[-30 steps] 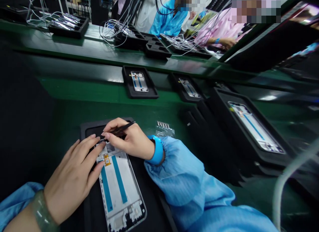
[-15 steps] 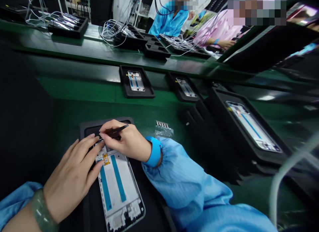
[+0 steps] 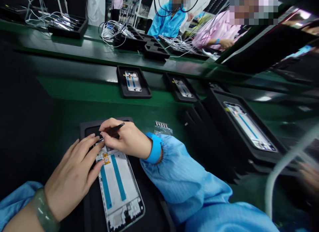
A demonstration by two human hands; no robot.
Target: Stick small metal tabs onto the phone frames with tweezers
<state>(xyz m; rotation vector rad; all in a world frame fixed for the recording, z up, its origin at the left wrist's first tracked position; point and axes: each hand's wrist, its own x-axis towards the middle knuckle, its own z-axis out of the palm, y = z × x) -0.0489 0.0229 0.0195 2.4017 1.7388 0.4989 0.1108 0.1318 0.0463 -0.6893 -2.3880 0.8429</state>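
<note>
Looking at a flat silver metal-looking phone chassis (image 3: 113, 192) with two long flat blue strips (image 3: 118, 177) and a little orange flex cable (image 3: 106, 159), lying inside a shallow black foam-looking tray (image 3: 83, 127) on a dark green bench (image 3: 67, 115). Got the left bare hand (image 3: 74, 172) spread over the far left corner, fingertips down around there, thumb apart from the fingers by the side edge, not visibly clamped on anything. Got the right bare hand (image 3: 127, 140) pinched around a slim black tweezer-like tool (image 3: 118, 127), right up beside those left fingertips. Can't tell about the tool's tip or anything under it, all hidden by fingers. As for handling: probably pretty light, thin and fairly stiff, maybe a bit slick on bare metal. Likely fragile around the flex cable and the small fittings at the near end, so keep fingers off those. Best to take hold by the long side edges, roughly mid-length, no squeezing or twisting. Would avoid grabbing the strips too, maybe easy to peel.
</note>
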